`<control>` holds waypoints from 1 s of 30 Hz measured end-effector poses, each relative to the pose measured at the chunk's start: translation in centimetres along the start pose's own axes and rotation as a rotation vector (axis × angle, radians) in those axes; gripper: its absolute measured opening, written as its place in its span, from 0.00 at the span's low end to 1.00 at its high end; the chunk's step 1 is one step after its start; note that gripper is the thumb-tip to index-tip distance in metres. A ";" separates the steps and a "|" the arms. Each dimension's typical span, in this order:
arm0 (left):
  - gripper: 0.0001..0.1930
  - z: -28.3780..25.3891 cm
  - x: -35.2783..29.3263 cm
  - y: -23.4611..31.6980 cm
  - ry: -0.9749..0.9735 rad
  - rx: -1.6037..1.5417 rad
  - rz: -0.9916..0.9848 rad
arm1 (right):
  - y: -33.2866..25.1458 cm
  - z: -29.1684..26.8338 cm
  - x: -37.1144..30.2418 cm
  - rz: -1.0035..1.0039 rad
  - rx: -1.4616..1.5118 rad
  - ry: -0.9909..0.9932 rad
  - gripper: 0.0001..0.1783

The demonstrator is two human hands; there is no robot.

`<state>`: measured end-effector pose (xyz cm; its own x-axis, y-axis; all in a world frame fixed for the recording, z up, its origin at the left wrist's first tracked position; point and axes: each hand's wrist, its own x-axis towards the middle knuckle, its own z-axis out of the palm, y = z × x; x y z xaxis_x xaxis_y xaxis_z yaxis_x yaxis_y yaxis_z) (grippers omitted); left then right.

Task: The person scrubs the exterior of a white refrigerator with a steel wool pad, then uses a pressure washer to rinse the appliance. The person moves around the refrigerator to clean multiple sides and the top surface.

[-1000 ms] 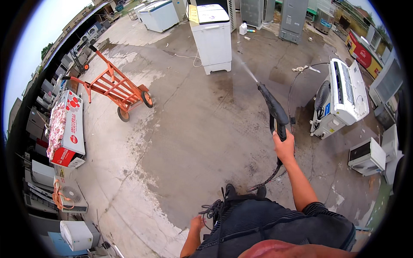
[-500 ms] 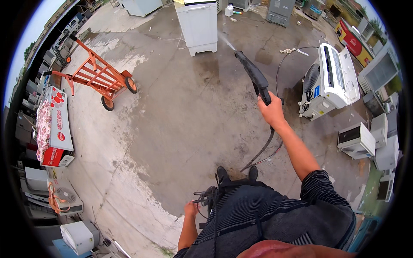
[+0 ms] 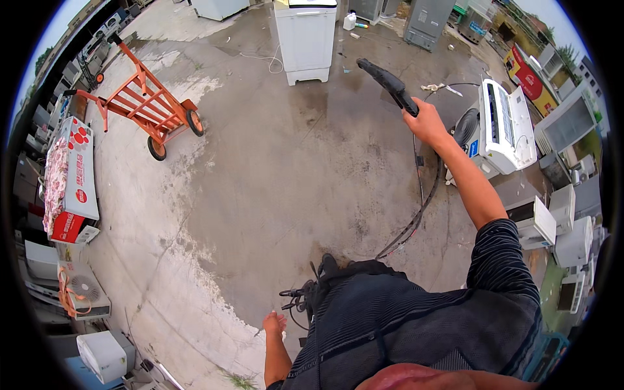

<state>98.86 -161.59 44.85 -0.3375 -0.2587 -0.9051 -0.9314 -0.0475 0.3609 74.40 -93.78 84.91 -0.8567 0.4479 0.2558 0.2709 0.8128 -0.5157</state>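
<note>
Wet concrete yard [image 3: 273,195] filling the frame, ringed with old appliances. Right hand [image 3: 426,122] up in the upper right, fingers wrapped tight round the black spray gun [image 3: 389,84], nozzle aimed toward the white washing machine [image 3: 305,39] at top centre. Black hose [image 3: 422,208] trailing down from the gun to the feet. Left hand [image 3: 274,323] low at bottom centre, fingers loosely spread, holding nothing. Orange hand truck [image 3: 146,107] parked upper left.
</note>
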 end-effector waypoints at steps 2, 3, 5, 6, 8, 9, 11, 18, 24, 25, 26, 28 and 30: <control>0.15 0.5 0.0 0.1 0.017 -0.041 -0.002 | -0.1 -0.6 0.9 -0.014 -0.023 0.009 0.17; 0.15 0.3 0.0 -0.5 0.030 -0.059 -0.007 | -0.1 -0.4 1.3 -0.033 -0.021 0.018 0.17; 0.14 0.4 0.1 -1.1 0.021 -0.097 -0.025 | 0.2 -0.2 2.0 -0.060 -0.018 0.036 0.16; 0.13 0.4 -0.6 -1.7 0.006 -0.115 -0.044 | 0.2 0.0 2.5 -0.046 -0.007 0.038 0.15; 0.11 2.6 -3.2 0.3 0.067 -0.046 -0.073 | 0.1 -0.1 2.5 0.001 0.004 0.050 0.15; 0.12 2.3 -3.2 0.1 0.066 -0.014 -0.088 | -0.1 0.4 3.1 0.007 0.012 0.049 0.15; 0.12 2.2 -3.5 0.8 0.067 0.036 -0.113 | -0.4 1.2 4.5 0.017 0.021 0.053 0.15; 0.15 3.2 -1.1 9.4 0.139 0.204 -0.144 | 0.1 4.8 12.4 0.022 0.059 0.099 0.15; 0.15 7.6 1.8 20.6 0.057 -0.133 -0.118 | 0.1 8.8 23.2 0.004 0.054 0.066 0.14; 0.14 8.4 2.6 22.6 0.033 -0.043 -0.036 | -0.4 9.4 25.4 0.018 0.030 0.026 0.14; 0.13 9.3 2.9 24.7 0.016 0.047 0.045 | -0.8 10.1 27.6 0.028 0.003 -0.015 0.14; 0.12 11.1 4.4 29.4 0.016 0.060 0.009 | -0.4 12.0 31.9 -0.014 -0.072 -0.032 0.14; 0.11 12.0 6.7 31.8 0.061 -0.244 0.147 | -0.4 14.9 35.4 -0.058 -0.067 -0.019 0.14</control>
<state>65.38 -153.22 47.59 -0.4504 -0.3375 -0.8266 -0.8104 -0.2341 0.5371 37.44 -83.82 81.96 -0.8799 0.3924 0.2680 0.2485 0.8607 -0.4444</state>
